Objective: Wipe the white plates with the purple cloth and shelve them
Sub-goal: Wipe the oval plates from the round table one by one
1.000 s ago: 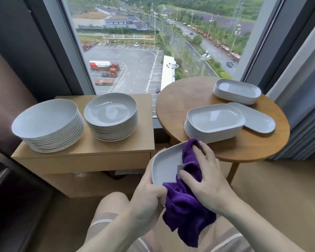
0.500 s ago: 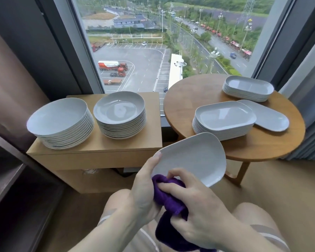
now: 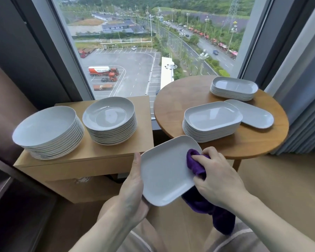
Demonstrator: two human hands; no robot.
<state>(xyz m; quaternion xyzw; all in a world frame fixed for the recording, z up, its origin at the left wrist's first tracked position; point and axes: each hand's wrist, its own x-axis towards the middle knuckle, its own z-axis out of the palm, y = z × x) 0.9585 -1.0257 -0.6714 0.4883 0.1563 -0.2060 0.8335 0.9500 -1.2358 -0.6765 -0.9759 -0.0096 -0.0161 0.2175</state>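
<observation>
White plate (image 3: 165,171) up in the air, over the lap, just in front of the 2 counters. Rounded-square shape, tilted a bit toward the camera.

Left hand (image 3: 133,186) on plate's left edge. Grip: holding the plate, thumb along the rim, fingers hidden under it.

Right hand (image 3: 218,179) on plate's right edge. Grip: closed on the purple cloth (image 3: 196,162), fingers curled round it. Bunched bit of cloth pressed on plate's top right part. Rest of cloth hanging down below the plate, over the right leg.

Behind, on left: wood counter (image 3: 105,153) w/ 2 stacks of round plates, big stack (image 3: 47,131) on left, deeper stack (image 3: 110,120) beside it, not touching.

On right: round counter (image 3: 247,144) w/ stack of rounded-square plates (image 3: 212,120) near the front, just behind the held plate. One long oval plate (image 3: 253,114) lying alone, tucked against that stack. Another stack of oval plates (image 3: 234,89) at the back by the window (image 3: 153,42).

Grey curtain (image 3: 305,106) at far right.
</observation>
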